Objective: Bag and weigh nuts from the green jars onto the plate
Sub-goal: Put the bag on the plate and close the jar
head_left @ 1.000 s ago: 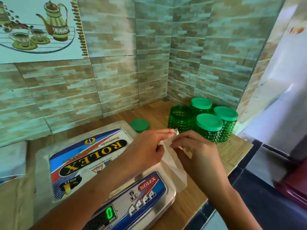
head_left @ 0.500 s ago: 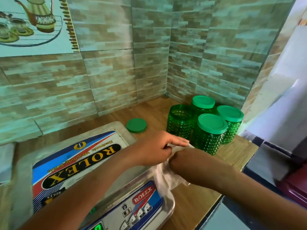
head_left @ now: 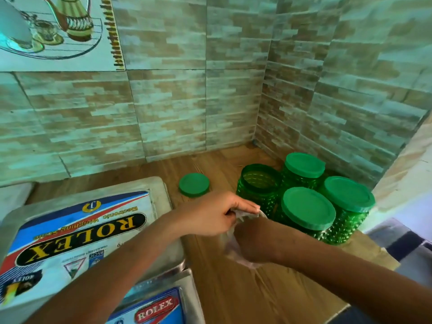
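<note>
A single head-worn wide-angle view looks forward and down, close over the wooden surface, facing the tiled wall corner behind it, forearms entering from the bottom edge.

Weighing scale platform: "ROLEX", "Electronic Weighing Scale", upside down. Scale front panel: "ROLEX" badge.

1. A left hand pinches the top edge of a thin clear plastic bag; the right hand is pushed inside it.
2. Four green studded plastic jars cluster in the wooden worktop's far right corner: one open jar, three lidded.
3. A loose round green lid lies left of them.
4. A steel weighing scale fills the near left.
</note>
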Available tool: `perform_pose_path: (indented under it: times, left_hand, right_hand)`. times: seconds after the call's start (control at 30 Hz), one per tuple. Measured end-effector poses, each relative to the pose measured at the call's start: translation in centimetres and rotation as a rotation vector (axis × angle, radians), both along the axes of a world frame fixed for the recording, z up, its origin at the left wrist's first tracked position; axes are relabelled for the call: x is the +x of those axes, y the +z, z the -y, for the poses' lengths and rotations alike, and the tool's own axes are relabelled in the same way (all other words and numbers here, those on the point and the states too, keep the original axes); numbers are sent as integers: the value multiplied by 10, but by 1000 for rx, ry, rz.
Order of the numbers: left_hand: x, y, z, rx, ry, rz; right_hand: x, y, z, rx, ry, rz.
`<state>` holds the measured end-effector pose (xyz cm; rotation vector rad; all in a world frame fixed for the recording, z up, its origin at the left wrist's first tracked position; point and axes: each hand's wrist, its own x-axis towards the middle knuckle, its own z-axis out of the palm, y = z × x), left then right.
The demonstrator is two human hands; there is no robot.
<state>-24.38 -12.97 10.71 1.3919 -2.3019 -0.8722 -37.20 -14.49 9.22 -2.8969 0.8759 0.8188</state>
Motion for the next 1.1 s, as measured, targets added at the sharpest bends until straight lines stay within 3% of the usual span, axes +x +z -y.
perform_pose_path:
  times: [0.23, 0.33, 0.43, 0.5, 0.7, 0.9, 1.1]
  left_hand:
    - [-12, -7, 10, 59, 99, -14]
    - [-9, -7, 13, 41, 182, -33]
    - [-6, -9, 11, 55, 227, -72]
    - [-1, -14, 11, 49, 262, -79]
    - [20, -19, 6, 104, 428, -199]
    - [14, -26, 2, 162, 526, -219]
    - [7, -36, -2, 8, 575, -173]
  right_hand:
    - [4, -4, 16, -19, 214, -188]
    - [-11, -10, 30, -51, 301, 64]
    - [-22, -4, 35, -130, 212, 394]
    - [-31, -4, 37, -90, 272, 564]
    - [-58, -21, 26, 282, 89, 976]
    - [-55, -53, 23, 264, -60, 1174]
    - [-51, -69, 31, 380, -232, 1098]
